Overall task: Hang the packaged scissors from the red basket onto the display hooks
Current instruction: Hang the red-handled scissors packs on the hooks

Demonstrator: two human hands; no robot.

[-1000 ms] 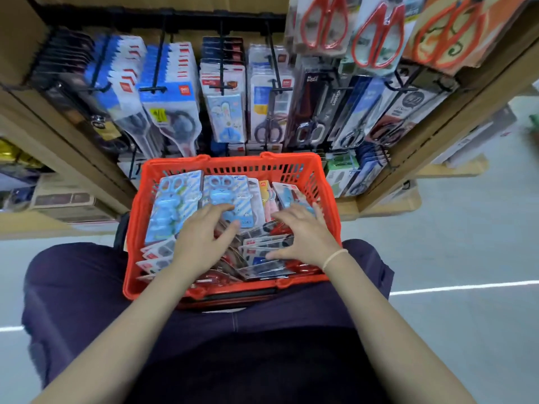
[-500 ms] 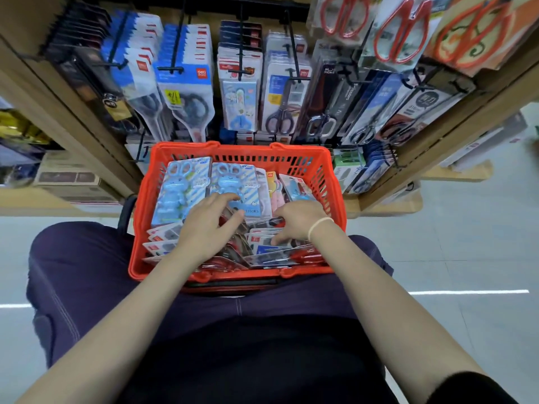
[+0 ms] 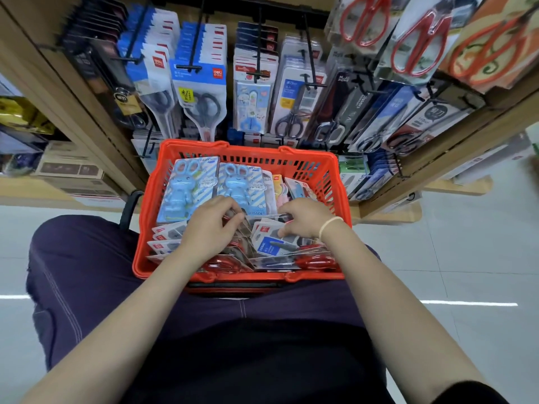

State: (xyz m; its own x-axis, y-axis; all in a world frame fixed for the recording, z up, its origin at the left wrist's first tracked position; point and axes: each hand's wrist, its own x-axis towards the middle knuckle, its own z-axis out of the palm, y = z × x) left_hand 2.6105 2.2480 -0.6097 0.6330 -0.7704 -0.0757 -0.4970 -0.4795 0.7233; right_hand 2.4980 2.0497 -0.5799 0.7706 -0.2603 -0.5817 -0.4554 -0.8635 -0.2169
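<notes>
Left fingers: curled down into the pile of packs at the basket's middle, tips among the card edges; whether one pack is pinched cannot be told.
Right fingers: curled, tips down on the packs just right of the left hand's; a grip on any single pack cannot be told.
Left hand: back up, over the near-left part of the pile.
Right hand: back up, pale band on the wrist, near the basket's right wall.
Packs: stacked on edge and overlapping beneath both hands; two blue rabbit packs lie flat just beyond the left fingers.
Basket: red, resting on the person's lap.
Hooks: black, on the rack beyond the basket, loaded with hanging scissor packs, well apart from both hands.
</notes>
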